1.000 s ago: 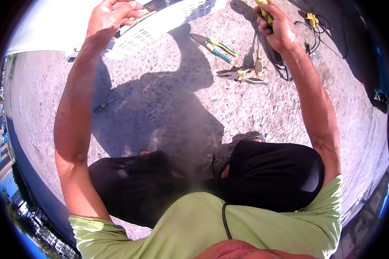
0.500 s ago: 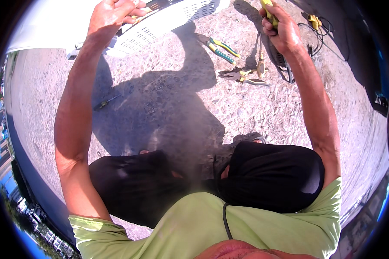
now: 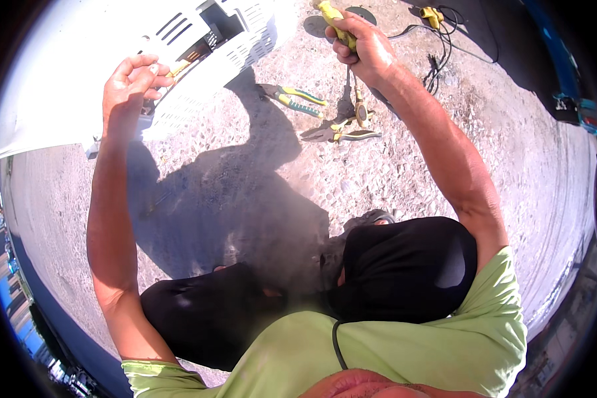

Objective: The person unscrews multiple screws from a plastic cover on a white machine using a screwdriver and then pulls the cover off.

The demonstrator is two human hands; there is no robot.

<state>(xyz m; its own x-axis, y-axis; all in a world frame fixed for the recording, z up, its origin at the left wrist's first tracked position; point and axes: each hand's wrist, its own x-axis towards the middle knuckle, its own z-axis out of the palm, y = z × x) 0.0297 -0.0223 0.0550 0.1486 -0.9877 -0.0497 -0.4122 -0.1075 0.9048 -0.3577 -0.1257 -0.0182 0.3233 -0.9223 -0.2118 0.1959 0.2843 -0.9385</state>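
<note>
My left hand is raised at the near side of a white slotted casing, its thumb and fingers drawn together. What sits between those fingertips, if anything, is too small to make out. A thin yellow piece shows just beyond them, by an opening in the casing. Out in front, my right hand is closed around a yellow tool handle; its working end cannot be made out. Below that hand lie green-and-yellow-handled pliers, a second pair of pliers and a tool with a brownish-yellow handle.
A yellow connector with looped black cable lies at the far right on the rough stony ground. A small screwdriver is faint in my shadow at left. My black-clad knees are bent below.
The view has shifted, showing more of the casing and its opening. My left hand appears lower and further left; my right hand appears further left, still gripping the yellow handle.
</note>
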